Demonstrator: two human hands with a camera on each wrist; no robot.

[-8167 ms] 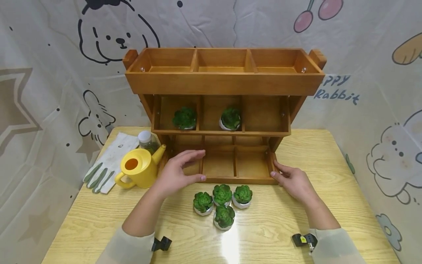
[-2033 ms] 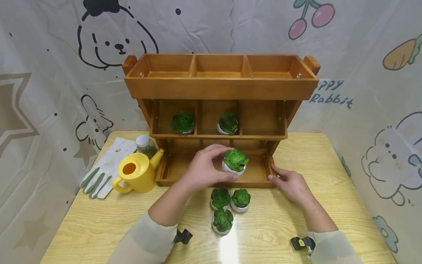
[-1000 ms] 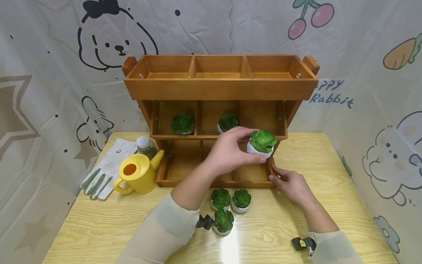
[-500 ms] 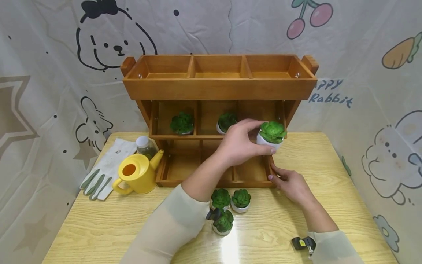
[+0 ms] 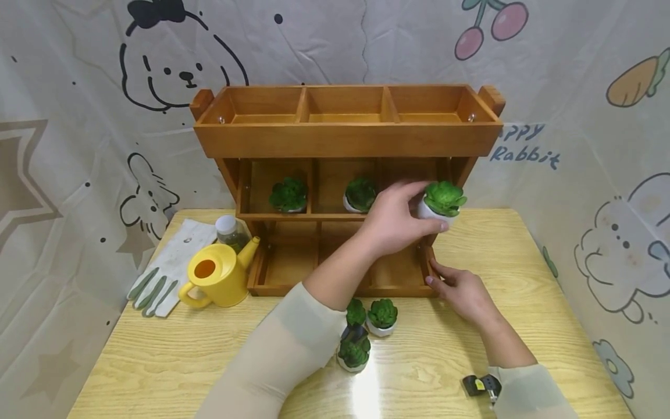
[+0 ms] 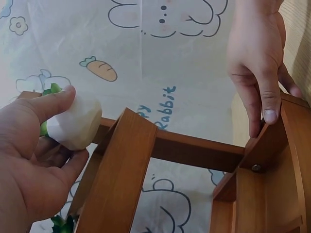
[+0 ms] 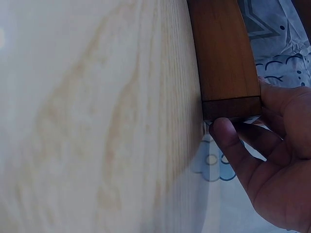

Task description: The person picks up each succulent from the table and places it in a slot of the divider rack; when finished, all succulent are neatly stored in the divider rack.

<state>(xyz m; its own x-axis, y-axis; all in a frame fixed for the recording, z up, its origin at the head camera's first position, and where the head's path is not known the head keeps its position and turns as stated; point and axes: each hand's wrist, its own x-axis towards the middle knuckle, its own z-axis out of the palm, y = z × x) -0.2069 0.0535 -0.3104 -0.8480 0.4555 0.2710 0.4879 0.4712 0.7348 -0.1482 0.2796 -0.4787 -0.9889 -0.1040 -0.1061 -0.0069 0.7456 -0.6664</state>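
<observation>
My left hand [image 5: 396, 222] pinches a small potted succulent [image 5: 444, 199], green with a white pot, between thumb and fingers. It is in the air in front of the middle tier's right end on the wooden plant stand [image 5: 345, 141]. In the left wrist view the white pot [image 6: 77, 124] is tipped on its side relative to that camera. My right hand [image 5: 463, 295] grips the right front corner of the bottom tier; the right wrist view shows the thumb at the corner of the board [image 7: 226, 53]. Two succulents sit in the middle tier's left [image 5: 289, 195] and middle [image 5: 360, 194] compartments.
On the table in front of the stand are several potted succulents [image 5: 382, 315], partly hidden by my left sleeve [image 5: 293, 343]. To the left stand a yellow watering can [image 5: 225, 279] and a white-capped jar [image 5: 230, 231], beside white-and-green gloves [image 5: 173, 256]. A printed cloth [image 5: 335, 41] hangs behind.
My left hand has picked a succulent off the table and carried it right and up, from the bottom tier to the middle tier's right end. My right hand keeps its grip on the corner.
</observation>
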